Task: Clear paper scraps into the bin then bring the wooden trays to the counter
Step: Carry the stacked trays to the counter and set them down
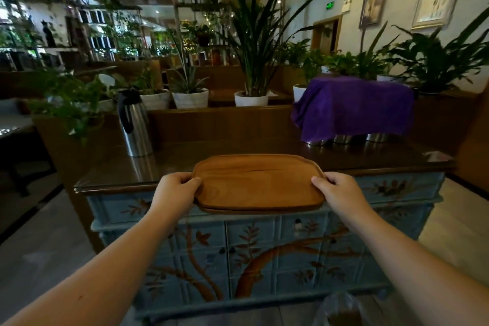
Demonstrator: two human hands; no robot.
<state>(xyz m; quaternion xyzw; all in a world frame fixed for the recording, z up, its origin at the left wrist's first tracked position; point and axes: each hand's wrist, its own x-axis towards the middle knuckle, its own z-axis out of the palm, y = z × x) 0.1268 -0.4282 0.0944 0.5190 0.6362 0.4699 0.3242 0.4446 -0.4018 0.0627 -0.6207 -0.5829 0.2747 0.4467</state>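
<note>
You've got the wooden trays (pixel 258 184) held at both short ends: left hand (pixel 176 192) curled shut on the 9 o'clock end, right hand (pixel 337 193) curled shut on the 3 o'clock end, thumbs on top, other fingers wrapped under the rims. A second edge shows under the near rim, so it looks like two stacked; can't confirm.

Key relation: the long axis runs 9 to 3, parallel to the counter (pixel 264 149) front edge. The stack straddles that edge, far half over the dark top, near half hanging out above the blue painted cabinet front (pixel 264 246). Can't tell if the far rim is touching the top.

So the set-down spot lies at 12 o'clock from your fingers. Both hands equally near, no lead hand.

Clearances: steel flask (pixel 133 124) at 10 o'clock, purple cloth (pixel 354 106) over steel canisters at 1 o'clock. Both well apart from the trays.
</note>
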